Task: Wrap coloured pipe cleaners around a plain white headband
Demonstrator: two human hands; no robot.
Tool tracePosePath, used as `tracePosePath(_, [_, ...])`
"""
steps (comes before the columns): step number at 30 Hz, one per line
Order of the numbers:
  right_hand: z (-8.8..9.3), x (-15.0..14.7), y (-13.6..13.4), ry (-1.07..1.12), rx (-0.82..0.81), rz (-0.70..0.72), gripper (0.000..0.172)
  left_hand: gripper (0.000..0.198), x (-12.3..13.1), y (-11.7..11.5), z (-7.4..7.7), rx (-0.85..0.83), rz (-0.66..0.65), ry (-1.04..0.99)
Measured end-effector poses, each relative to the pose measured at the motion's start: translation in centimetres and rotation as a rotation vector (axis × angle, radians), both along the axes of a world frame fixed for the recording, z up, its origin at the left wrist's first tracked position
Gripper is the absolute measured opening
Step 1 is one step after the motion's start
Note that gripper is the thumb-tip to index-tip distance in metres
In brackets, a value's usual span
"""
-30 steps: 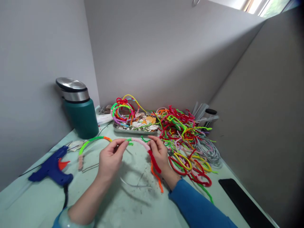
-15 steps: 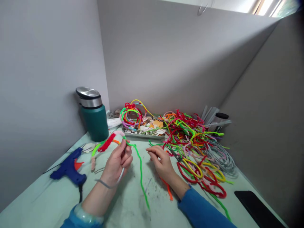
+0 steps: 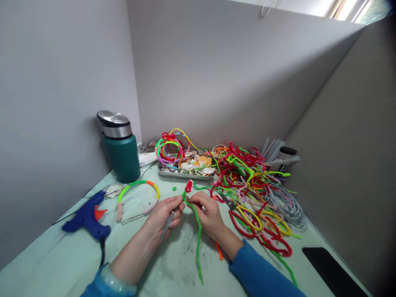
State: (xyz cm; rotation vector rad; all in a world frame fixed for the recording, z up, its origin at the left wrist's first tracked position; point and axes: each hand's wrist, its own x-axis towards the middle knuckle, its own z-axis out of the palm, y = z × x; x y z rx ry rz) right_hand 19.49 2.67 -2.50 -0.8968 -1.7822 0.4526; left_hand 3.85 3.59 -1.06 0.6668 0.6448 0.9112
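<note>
My left hand (image 3: pixel 165 212) is closed on a grey wire (image 3: pixel 168 226), whose far end is wrapped in red and pink pipe cleaner (image 3: pixel 188 186). Just below that wrapping, a bright green pipe cleaner (image 3: pixel 198 235) joins on, its long tail hanging down between my hands. The fingers of my right hand (image 3: pixel 208 211) are pinched together by this join, against the green strand; the exact contact is partly hidden. Left of my hands lies a curved wire hoop (image 3: pixel 140 182) wrapped in green, orange, yellow and pink.
A blue glue gun (image 3: pixel 88 216) and a teal bottle (image 3: pixel 122 159) are at left. Behind my hands stands a metal tray (image 3: pixel 185 176) of shells and colourful rings. Tangled pipe cleaners (image 3: pixel 244 165), scissors (image 3: pixel 252 218) and a black phone-like slab (image 3: pixel 332 270) occupy the right.
My left hand has moved right, bringing the wire with its red end up to my right hand. My right fingers now meet the green strand. The multicoloured hoop shows more fully.
</note>
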Motion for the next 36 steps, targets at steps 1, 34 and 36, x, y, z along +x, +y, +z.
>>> tracePosePath(1, [0.0, 0.0, 0.0, -0.008, 0.01, -0.003, 0.012, 0.02, 0.0, 0.0, 0.0, 0.011, -0.006, 0.013])
tracePosePath(34, [-0.2, 0.1, 0.3, 0.227, -0.29, 0.193, 0.019, 0.026, 0.2, -0.9, 0.9, 0.091, -0.117, 0.205])
tracePosePath(36, [0.6, -0.1, 0.0, 0.233, -0.342, 0.185, 0.017, 0.029, 0.3, -0.9, 0.9, 0.124, -0.098, 0.295])
